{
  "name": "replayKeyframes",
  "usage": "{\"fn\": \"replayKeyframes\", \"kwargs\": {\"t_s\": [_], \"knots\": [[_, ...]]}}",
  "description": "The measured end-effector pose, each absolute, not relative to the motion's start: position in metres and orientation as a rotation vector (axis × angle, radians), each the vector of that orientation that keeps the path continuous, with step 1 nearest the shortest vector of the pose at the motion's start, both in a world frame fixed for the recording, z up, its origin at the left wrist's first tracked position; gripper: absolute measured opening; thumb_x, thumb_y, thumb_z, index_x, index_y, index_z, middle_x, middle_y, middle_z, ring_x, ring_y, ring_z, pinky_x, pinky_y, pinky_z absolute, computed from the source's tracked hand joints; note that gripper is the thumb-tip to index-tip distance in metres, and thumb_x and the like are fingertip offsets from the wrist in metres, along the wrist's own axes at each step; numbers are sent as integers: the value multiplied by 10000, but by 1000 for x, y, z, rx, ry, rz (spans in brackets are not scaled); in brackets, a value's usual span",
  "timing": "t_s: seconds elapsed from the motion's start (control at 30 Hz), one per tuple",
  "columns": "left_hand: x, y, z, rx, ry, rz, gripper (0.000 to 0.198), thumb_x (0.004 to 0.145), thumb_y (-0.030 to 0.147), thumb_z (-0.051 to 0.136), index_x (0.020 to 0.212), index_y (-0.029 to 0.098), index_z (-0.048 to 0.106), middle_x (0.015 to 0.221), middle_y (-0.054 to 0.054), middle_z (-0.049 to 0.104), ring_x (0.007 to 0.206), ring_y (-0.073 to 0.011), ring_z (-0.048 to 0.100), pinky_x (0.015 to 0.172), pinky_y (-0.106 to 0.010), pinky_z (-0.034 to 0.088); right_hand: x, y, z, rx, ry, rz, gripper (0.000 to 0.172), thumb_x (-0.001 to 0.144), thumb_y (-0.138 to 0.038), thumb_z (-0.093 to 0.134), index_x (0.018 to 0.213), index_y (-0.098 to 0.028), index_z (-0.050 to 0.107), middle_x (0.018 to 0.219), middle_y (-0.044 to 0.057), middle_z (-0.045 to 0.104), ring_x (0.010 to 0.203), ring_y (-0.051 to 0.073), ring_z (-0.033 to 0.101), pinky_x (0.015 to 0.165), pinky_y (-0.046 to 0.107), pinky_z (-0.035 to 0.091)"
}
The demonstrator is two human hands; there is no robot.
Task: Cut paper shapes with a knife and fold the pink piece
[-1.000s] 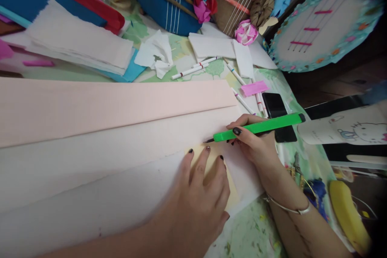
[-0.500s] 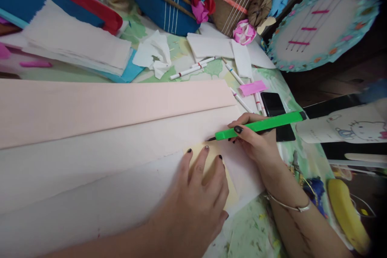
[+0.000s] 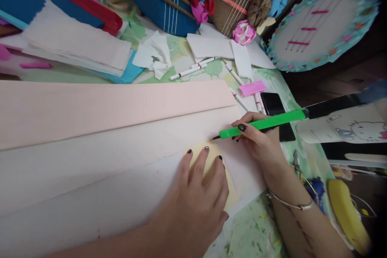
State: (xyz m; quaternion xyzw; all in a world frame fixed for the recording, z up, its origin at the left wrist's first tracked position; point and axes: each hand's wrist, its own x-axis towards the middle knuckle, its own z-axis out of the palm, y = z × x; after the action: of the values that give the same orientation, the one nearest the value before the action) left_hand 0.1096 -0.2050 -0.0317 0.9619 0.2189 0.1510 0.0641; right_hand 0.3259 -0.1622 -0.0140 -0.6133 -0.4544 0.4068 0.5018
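My left hand (image 3: pixel 198 195) lies with fingers spread, pressing down on a pale yellow card (image 3: pixel 232 193) that it partly covers. White paper (image 3: pixel 145 145) is spread out under the card. In a pen-like grip, my right hand (image 3: pixel 256 137) is closed around a slim green cutter-like tool (image 3: pixel 276 121). Its dark pointed tip is by the card's upper edge, close above the left fingertips; whether it touches the paper I cannot tell. A pinkish folded strip of paper (image 3: pixel 117 107) runs along the far side of the white sheet.
Several white markers (image 3: pixel 189 71) and a pink paper scrap (image 3: pixel 253 88) lie beyond the paper. A phone (image 3: pixel 272 104) is partly behind my right hand. Pliers (image 3: pixel 296 163) and a yellow object (image 3: pixel 344 209) lie at right. Decorated paper guitars (image 3: pixel 169 0) stand at the back.
My right hand and the green tool have shifted slightly to the right, with the tip a little higher. The left hand has stayed in place on the card.
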Motion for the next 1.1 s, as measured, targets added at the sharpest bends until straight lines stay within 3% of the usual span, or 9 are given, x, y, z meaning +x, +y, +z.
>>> {"fn": "replayKeyframes", "kwargs": {"t_s": [1.1], "knots": [[110, -204, -33, 2929, 654, 480, 521, 955, 478, 401, 1278, 100, 556, 1369, -155, 512, 1293, -464, 368, 1006, -637, 239, 332, -158, -9, -1436, -996, 922, 193, 639, -309, 788, 606, -168, 660, 497, -6, 606, 392, 100, 547, 369, 196, 429]]}}
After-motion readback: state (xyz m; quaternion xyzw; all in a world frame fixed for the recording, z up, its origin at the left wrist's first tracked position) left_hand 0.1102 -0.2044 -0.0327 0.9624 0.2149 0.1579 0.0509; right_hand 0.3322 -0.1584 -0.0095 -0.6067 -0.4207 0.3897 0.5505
